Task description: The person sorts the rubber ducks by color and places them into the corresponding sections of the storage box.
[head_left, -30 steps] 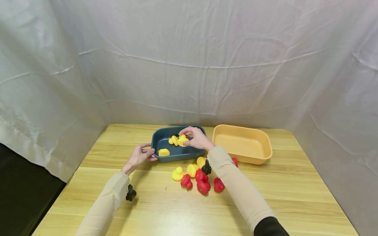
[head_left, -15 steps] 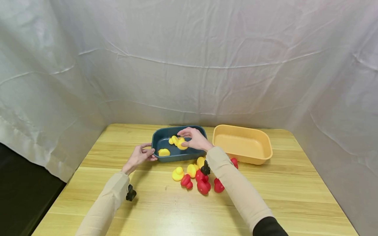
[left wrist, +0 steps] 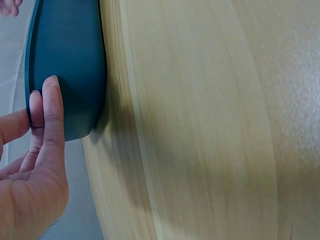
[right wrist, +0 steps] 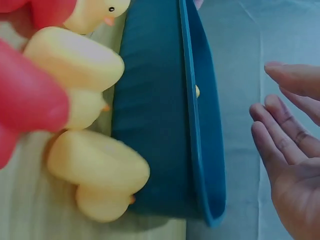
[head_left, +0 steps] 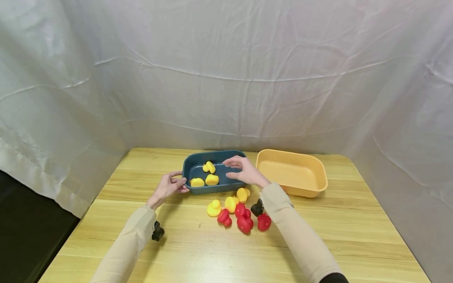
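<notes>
Pinches blue tray (head_left: 219, 189), center frame, with left hand (head_left: 168, 187); holds right hand (head_left: 246, 171) over it, fingers (right wrist: 265, 147) parted, empty. Inside: yellow ducks (head_left: 212, 180), probably light, soft, slick; best gripped round body.

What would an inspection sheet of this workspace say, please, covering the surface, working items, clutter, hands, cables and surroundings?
Surface: pale wood-grain table, glare toward the person's side.
Working items: three yellow ducks inside the blue tray; three more yellow ducks and several red ducks on the table, nearer the person; orange tray to the blue tray's right.
Clutter: nothing seen.
Left hand: holds the blue tray's left end.
Right hand: over the blue tray, holding nothing.
Cables: nothing seen.
Surroundings: pale creased cloth behind the table and at both sides.
</notes>
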